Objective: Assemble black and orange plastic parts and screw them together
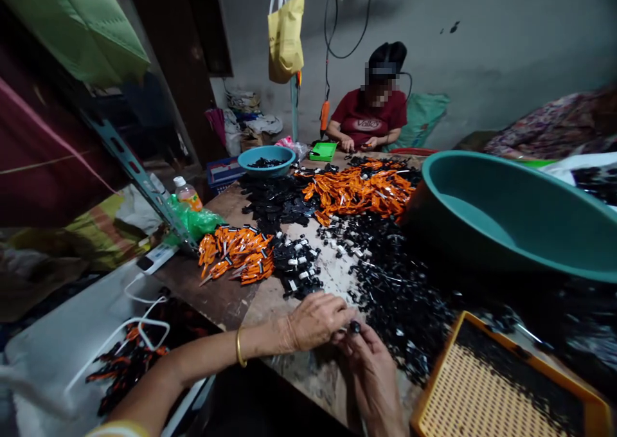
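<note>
My left hand [318, 321], with a gold bangle at the wrist, is closed at the table's front edge, its fingertips meeting those of my right hand [373, 366]. Between thumb and fingers my right hand pinches a small black part [355, 327]. Whatever my left fingers grip is hidden. Just beyond the hands lie a heap of small black parts [395, 289] and a group of black pieces with white bits [297, 260]. Orange pieces [238, 254] are piled to the left, and a larger orange pile [361, 189] lies farther back.
A yellow perforated tray [496, 379] stands at the front right, below a big teal basin [525, 218]. A blue bowl [267, 160] and a green tray [322, 151] sit at the back. A person in a red shirt [369, 119] works across the table [222, 295].
</note>
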Tool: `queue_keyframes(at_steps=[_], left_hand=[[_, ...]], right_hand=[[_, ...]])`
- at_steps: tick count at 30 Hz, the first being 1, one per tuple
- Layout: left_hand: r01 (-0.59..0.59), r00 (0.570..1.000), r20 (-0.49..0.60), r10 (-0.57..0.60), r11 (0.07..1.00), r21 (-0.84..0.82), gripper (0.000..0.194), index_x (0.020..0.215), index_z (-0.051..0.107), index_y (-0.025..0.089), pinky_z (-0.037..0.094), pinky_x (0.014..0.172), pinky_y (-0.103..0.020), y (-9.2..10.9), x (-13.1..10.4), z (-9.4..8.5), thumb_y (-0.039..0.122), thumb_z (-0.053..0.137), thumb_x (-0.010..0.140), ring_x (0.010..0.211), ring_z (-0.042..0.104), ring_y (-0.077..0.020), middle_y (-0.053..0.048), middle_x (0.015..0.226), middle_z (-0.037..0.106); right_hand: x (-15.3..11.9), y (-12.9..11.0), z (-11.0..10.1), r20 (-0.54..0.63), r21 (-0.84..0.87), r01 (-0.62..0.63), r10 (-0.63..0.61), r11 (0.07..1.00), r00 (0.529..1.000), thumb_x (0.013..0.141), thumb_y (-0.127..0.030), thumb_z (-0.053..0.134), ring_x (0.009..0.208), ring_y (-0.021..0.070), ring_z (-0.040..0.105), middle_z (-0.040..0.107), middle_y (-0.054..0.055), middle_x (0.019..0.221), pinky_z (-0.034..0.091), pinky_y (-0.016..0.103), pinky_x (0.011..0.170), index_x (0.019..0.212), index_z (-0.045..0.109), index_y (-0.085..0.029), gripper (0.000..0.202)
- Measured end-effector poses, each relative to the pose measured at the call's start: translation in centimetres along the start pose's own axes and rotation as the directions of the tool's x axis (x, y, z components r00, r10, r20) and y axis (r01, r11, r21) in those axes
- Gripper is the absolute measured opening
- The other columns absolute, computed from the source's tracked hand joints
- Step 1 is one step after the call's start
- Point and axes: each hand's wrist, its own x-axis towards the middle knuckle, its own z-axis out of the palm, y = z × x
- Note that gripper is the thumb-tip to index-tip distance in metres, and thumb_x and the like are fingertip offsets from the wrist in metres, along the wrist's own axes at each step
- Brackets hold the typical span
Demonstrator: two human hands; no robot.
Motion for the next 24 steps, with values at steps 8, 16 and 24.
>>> queue_keyframes(at_steps=[8, 16, 24], left_hand=[[0.022, 0.999, 0.026, -0.024, 0.998, 0.059, 0.042, 0.131, 0.043, 0.012, 0.044, 0.082, -0.033, 1.0, 0.1, -0.3, 0.026, 0.043, 0.092, 0.102, 0.057, -0.0241, -0.013, 0.115, 0.060], [0.640, 0.768, -0.037, -0.640, 0.763, 0.089, 0.044, 0.127, 0.053, 0.021, 0.036, 0.102, -0.039, -11.0, 2.7, -7.2, 0.007, 0.039, 0.088, 0.124, 0.044, -0.0237, -0.010, 0.131, 0.053], [0.904, 0.415, 0.094, -0.905, 0.422, 0.069, 0.036, 0.118, 0.055, 0.013, 0.051, 0.084, -0.042, -21.3, 4.8, -9.5, 0.033, 0.056, 0.089, 0.102, 0.058, -0.0239, -0.009, 0.118, 0.058]], right_hand=[[-0.1, -0.5, 1.3, -0.034, 0.097, -0.083, 0.087, 0.992, 0.996, 0.054, -0.029, 0.086, 0.067, 0.0132, 0.065, 0.069, 0.000, 0.084, 0.056, 0.026, 0.064, 0.090, 0.067, -0.020, 0.042], [-1.0, -1.0, -1.0, -0.052, 0.083, -0.067, 0.071, 0.994, 0.996, 0.062, -0.030, 0.083, 0.075, 0.0168, 0.068, 0.070, 0.006, 0.100, 0.059, 0.030, 0.072, 0.093, 0.062, -0.021, 0.039], [-2.4, -0.5, -1.5, 0.128, 0.057, -0.160, 0.152, 0.985, 0.980, 0.067, -0.031, 0.080, 0.084, 0.0193, 0.066, 0.063, 0.009, 0.119, 0.056, 0.032, 0.075, 0.094, 0.063, -0.020, 0.034]])
